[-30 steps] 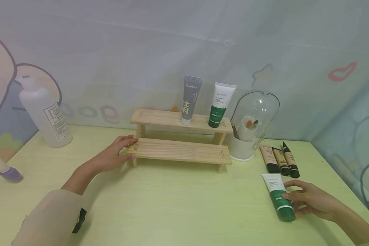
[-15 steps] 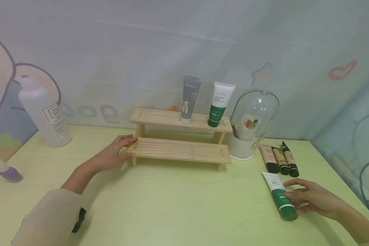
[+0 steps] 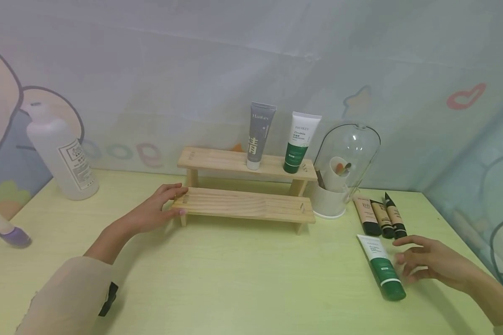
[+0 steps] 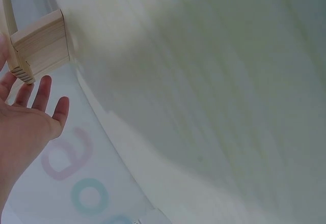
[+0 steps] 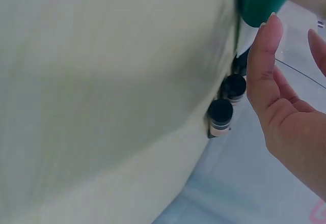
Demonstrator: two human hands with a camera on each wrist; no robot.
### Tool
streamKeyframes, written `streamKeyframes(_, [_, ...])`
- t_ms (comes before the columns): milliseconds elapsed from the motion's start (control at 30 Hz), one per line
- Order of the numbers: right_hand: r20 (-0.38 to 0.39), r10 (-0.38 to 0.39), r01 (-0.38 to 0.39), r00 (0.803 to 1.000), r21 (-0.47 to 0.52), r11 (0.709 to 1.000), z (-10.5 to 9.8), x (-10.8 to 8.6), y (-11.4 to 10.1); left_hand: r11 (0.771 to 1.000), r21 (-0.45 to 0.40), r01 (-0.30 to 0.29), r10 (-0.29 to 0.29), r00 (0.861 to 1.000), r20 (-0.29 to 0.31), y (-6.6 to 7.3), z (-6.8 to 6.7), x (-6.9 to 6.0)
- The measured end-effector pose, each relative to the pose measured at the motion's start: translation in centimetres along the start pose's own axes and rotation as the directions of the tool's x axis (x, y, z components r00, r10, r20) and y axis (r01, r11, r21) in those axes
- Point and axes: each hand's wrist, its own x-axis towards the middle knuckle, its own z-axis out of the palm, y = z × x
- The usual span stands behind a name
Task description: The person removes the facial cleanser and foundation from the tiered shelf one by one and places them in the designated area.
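Note:
A two-tier wooden display stand (image 3: 243, 204) stands mid-table. My left hand (image 3: 152, 214) holds the left end of its lower shelf, thumb at the front edge and fingers at the back; the left wrist view shows the hand (image 4: 25, 122) around the plank's end. A white-and-green squeeze tube (image 3: 383, 270) lies on the table at the right. Just beside it, my right hand (image 3: 438, 263) has loosely bent fingers and holds nothing. In the right wrist view, the tube's green end (image 5: 265, 2) appears beyond the fingers. On the upper shelf stand a grey tube (image 3: 260, 135) and another white-and-green tube (image 3: 299, 142).
Behind the right hand lie several beige tubes with black caps (image 3: 373, 228). A glass dome (image 3: 360, 144) with a white brush holder (image 3: 329, 202) stands right of the stand. A pump bottle (image 3: 63, 156) and purple nail polish (image 3: 16, 237) are at the left.
My right hand has let go of the white-and-green tube and drawn slightly away to the right. The tube shifted a little, then stayed put. My left hand has kept its place on the stand.

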Motion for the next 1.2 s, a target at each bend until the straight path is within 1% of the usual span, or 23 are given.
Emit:
streamKeyframes(100, [0.017,-0.045,0.045,0.999,-0.012,0.999,-0.1,0.2,-0.7,1.000,-0.009,-0.002,0.002,1.000,0.001,-0.1,0.0,0.0])
streamKeyframes(167, [0.017,-0.063,0.063,0.998,-0.035,0.997,0.1,0.4,-1.3,1.000,-0.016,-0.001,0.001,1.000,0.003,-0.1,0.0,0.1])
streamKeyframes(267, [0.028,-0.111,0.113,0.993,-0.093,0.989,0.6,0.8,-2.2,1.000,-0.027,0.003,-0.002,1.000,0.007,0.0,0.0,0.1])
streamKeyframes(467, [0.027,-0.148,0.150,0.989,-0.206,0.967,2.0,2.1,-4.3,1.000,-0.018,0.003,-0.003,1.000,0.003,0.1,0.0,0.1])
streamKeyframes(500, [0.018,-0.145,0.146,0.989,-0.225,0.963,2.2,2.4,-4.7,1.000,-0.017,0.002,-0.002,1.000,0.003,0.1,0.0,0.0])
streamKeyframes(633, [0.034,-0.161,0.164,0.986,-0.267,0.950,3.4,3.4,-6.0,1.000,-0.013,0.002,-0.002,1.000,0.001,0.1,0.0,0.0])
streamKeyframes(767, [0.025,-0.121,0.123,0.992,-0.288,0.950,4.7,4.4,-7.2,1.000,-0.012,0.002,-0.003,1.000,-0.003,0.0,0.0,0.0])
streamKeyframes(900, [0.007,-0.096,0.094,0.995,-0.318,0.943,5.9,5.5,-8.0,1.000,-0.006,0.001,-0.001,1.000,-0.007,-0.2,0.0,0.0])
streamKeyframes(1100, [-0.005,-0.117,0.107,0.993,-0.376,0.920,7.5,6.8,-8.9,1.000,-0.005,0.000,0.000,1.000,-0.005,-0.2,0.0,0.0])
streamKeyframes(1200, [0.008,-0.138,0.129,0.990,-0.406,0.905,8.3,7.5,-9.3,1.000,-0.011,0.001,-0.001,1.000,-0.001,-0.2,0.0,0.0])
